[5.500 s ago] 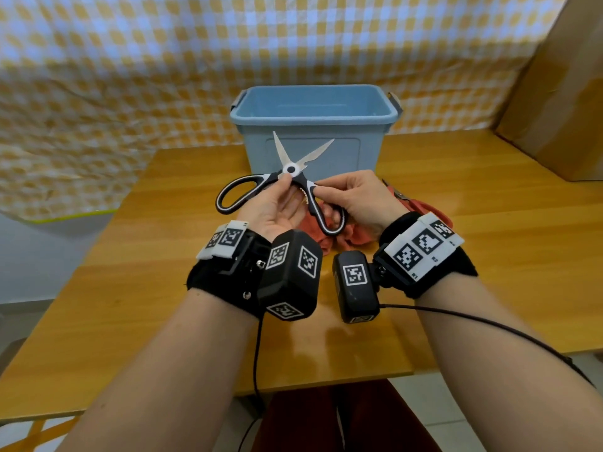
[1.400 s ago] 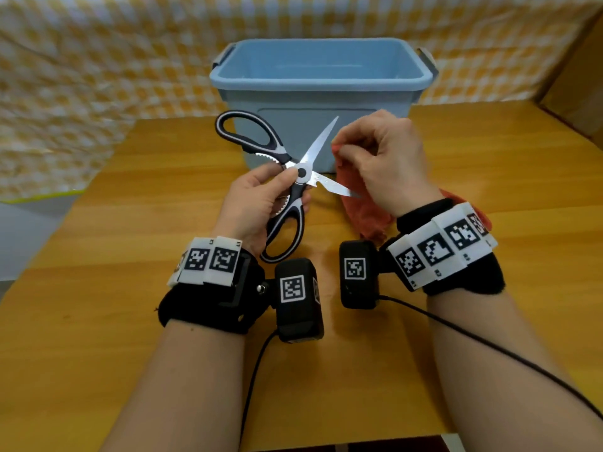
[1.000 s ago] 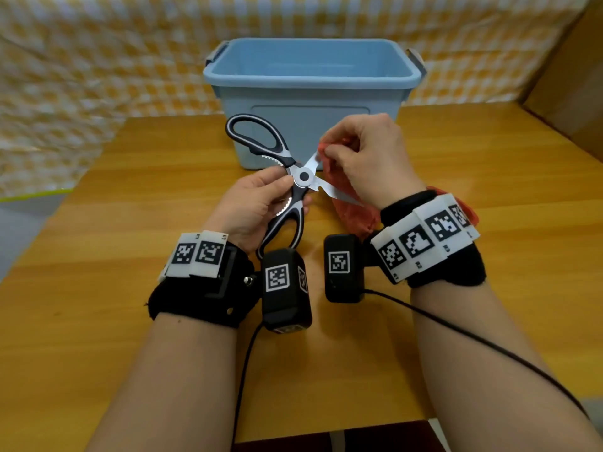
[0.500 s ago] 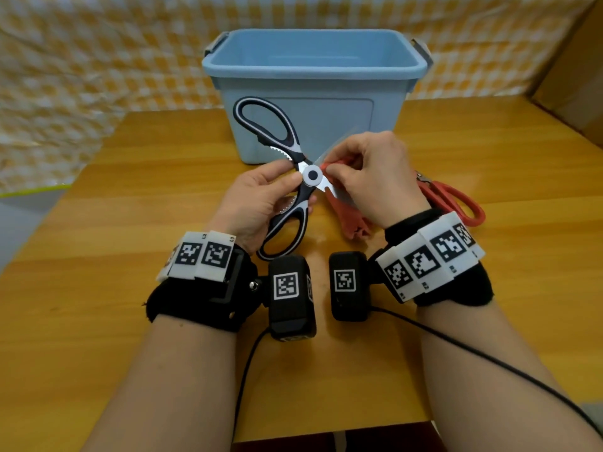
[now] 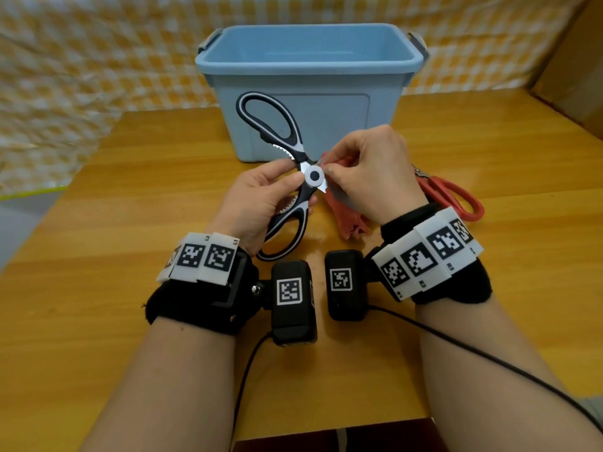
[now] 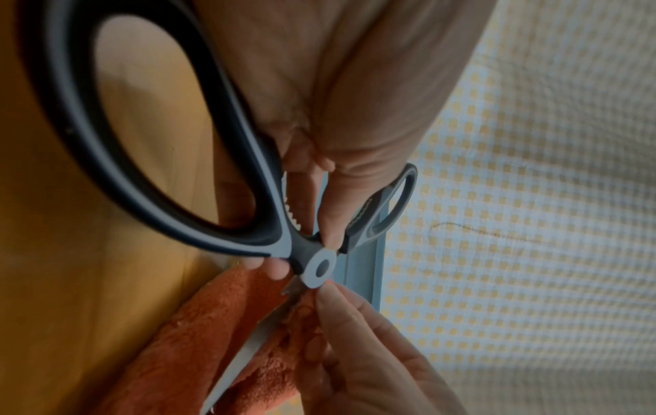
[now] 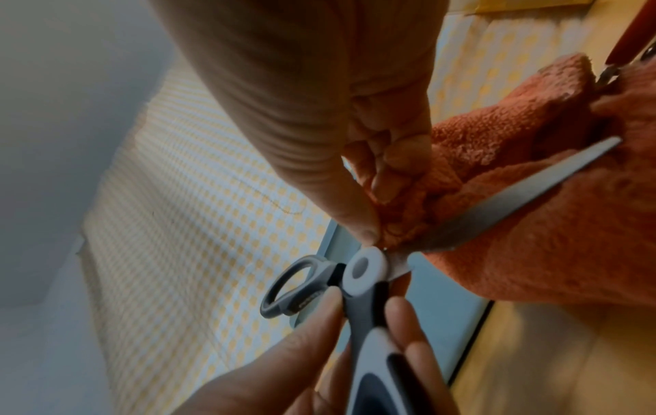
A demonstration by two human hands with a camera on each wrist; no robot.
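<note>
Gripping black scissors (image 5: 314, 176), spread wide, in the left hand (image 5: 257, 197) above the table (image 5: 98, 223); pinching orange cloth (image 5: 347, 220) against one blade (image 7: 515, 193) with the right hand (image 5: 372, 171), just right of the left.

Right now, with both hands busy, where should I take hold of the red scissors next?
Take the red scissors by the handle loops, coming from the right. They lie flat on the table with the loops pointing right and free; the blade end is hidden behind the right hand and cloth, so that side looks blocked.
</note>
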